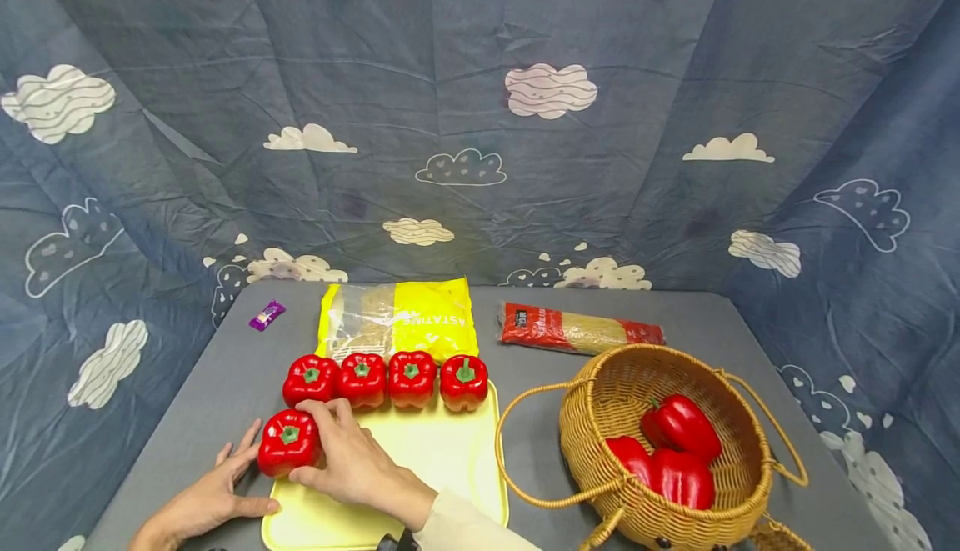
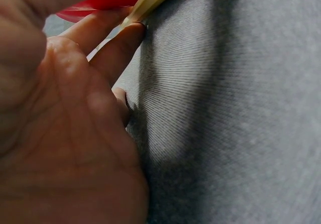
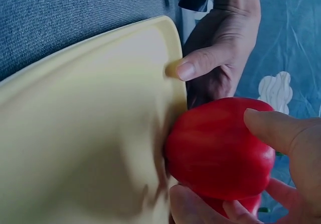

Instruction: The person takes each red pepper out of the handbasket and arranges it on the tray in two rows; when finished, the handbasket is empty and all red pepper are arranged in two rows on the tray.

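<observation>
The right hand [image 1: 352, 459] is clamped on a red pepper [image 1: 288, 443], which sits upright at the left edge of the yellow tray [image 1: 427, 459]. The head view shows the pepper's green stem on top; the right wrist view shows its smooth side instead, with thumb and fingers on it. Whether it rests fully on the tray, I cannot tell.

The left hand [image 1: 202, 493] is at the tray's left rim, fingers spread and apart, thumb at the edge. Only the left wrist view shows its fingertips meeting the outer side of the tray; whether the thumb presses the rim, I cannot tell.

Four more red peppers [image 1: 408, 380] stand in a row along the tray's far side. Only the head view takes in the rest: a yellow bag [image 1: 405, 318] behind the tray, a purple wrapper [image 1: 267, 315] beyond its far left corner, a red noodle packet [image 1: 581, 328] beyond its far right one, and, right of it, a wicker basket [image 1: 581, 451] holding red peppers [image 1: 682, 428].
</observation>
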A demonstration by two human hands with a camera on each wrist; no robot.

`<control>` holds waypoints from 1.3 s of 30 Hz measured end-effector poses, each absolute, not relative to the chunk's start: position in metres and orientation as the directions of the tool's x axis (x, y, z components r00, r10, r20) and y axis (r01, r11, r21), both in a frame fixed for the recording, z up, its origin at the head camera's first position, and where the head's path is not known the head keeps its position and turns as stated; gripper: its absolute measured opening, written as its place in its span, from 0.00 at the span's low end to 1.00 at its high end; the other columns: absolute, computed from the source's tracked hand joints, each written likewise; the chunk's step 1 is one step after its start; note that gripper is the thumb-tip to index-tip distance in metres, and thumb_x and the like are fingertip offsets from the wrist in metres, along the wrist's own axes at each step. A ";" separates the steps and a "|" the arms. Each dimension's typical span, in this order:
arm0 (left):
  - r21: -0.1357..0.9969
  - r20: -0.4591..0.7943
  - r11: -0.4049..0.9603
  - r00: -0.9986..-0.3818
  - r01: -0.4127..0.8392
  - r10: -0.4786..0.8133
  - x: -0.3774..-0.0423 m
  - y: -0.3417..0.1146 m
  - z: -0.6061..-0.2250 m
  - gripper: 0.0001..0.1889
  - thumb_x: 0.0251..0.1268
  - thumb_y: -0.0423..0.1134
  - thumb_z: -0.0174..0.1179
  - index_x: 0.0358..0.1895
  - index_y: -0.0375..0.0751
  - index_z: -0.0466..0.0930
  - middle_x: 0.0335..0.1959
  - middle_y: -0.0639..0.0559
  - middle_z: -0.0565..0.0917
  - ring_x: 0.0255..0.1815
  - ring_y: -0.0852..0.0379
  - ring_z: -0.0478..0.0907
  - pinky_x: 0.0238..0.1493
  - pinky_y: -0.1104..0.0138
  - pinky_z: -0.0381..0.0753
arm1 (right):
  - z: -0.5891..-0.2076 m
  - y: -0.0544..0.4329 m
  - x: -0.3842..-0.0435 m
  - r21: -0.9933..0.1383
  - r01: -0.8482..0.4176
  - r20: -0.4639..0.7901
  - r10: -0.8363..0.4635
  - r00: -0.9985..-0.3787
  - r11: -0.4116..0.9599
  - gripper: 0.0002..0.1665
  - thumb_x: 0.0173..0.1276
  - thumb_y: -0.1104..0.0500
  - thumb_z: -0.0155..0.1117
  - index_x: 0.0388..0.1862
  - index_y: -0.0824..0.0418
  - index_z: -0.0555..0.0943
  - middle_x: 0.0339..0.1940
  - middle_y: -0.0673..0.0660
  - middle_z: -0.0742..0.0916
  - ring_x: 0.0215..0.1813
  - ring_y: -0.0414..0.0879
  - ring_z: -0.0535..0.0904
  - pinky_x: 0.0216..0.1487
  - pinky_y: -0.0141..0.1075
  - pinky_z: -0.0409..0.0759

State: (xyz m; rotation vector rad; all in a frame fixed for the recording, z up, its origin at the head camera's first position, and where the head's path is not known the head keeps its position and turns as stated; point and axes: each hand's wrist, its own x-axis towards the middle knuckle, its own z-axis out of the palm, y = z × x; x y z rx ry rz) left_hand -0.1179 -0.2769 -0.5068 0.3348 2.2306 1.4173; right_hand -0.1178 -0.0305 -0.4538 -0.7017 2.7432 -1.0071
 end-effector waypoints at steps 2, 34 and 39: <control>0.898 -0.262 0.438 -0.858 -0.049 0.441 -0.117 -0.277 -0.507 0.46 0.51 0.30 0.73 0.71 0.17 0.57 0.76 0.19 0.29 0.70 0.19 0.10 0.62 0.26 0.13 | -0.451 -0.027 -0.116 -0.645 -0.377 0.027 -0.473 -0.881 0.665 0.45 0.61 0.46 0.75 0.73 0.39 0.62 0.58 0.49 0.73 0.41 0.36 0.77 0.39 0.27 0.78; 0.897 -0.262 0.440 -0.852 -0.042 0.453 -0.119 -0.276 -0.507 0.44 0.52 0.29 0.73 0.70 0.16 0.58 0.74 0.17 0.28 0.72 0.18 0.15 0.63 0.31 0.08 | -0.370 0.086 -0.067 -0.818 -0.414 0.143 -0.556 -0.819 0.399 0.37 0.71 0.46 0.65 0.74 0.38 0.61 0.67 0.45 0.75 0.56 0.35 0.81 0.47 0.28 0.82; 0.891 -0.275 0.452 -0.849 -0.049 0.451 -0.120 -0.275 -0.506 0.45 0.52 0.29 0.73 0.70 0.16 0.57 0.75 0.17 0.28 0.72 0.18 0.15 0.63 0.30 0.08 | -0.361 0.106 -0.060 -0.825 -0.396 0.130 -0.547 -0.827 0.403 0.36 0.72 0.44 0.64 0.74 0.35 0.60 0.66 0.45 0.75 0.58 0.38 0.81 0.48 0.31 0.83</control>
